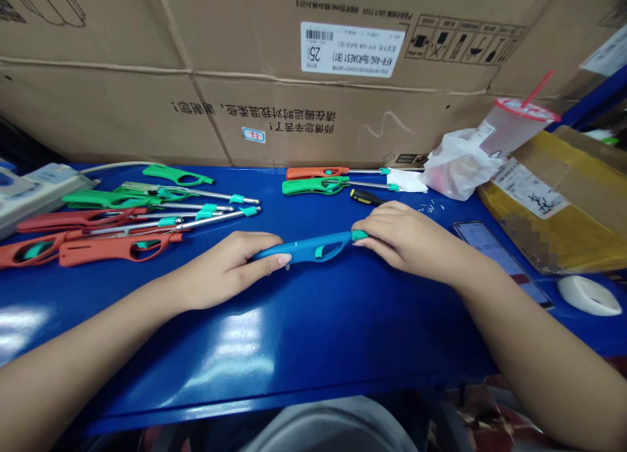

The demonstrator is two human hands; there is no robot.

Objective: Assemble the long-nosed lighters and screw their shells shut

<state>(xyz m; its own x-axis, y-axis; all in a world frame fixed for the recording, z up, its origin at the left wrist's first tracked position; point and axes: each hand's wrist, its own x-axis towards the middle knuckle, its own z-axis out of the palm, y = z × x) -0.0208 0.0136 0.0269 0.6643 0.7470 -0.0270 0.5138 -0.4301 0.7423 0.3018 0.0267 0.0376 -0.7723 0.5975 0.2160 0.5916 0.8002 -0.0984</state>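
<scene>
A blue lighter handle [311,248] with a teal trigger and teal tip lies flat on the blue table [294,347], held at both ends. My left hand [230,266] grips its rear end, thumb along the side. My right hand [406,236] is closed over the teal front end. A small black-and-yellow screwdriver [365,196] lies just behind my right hand.
Several orange and green long-nose lighters [122,220] lie in a pile at the left; two more [333,179] sit at the back centre. A cardboard box wall [294,80] stands behind. A phone [499,259], tape roll [588,295], plastic bag and cup [509,129] are at the right.
</scene>
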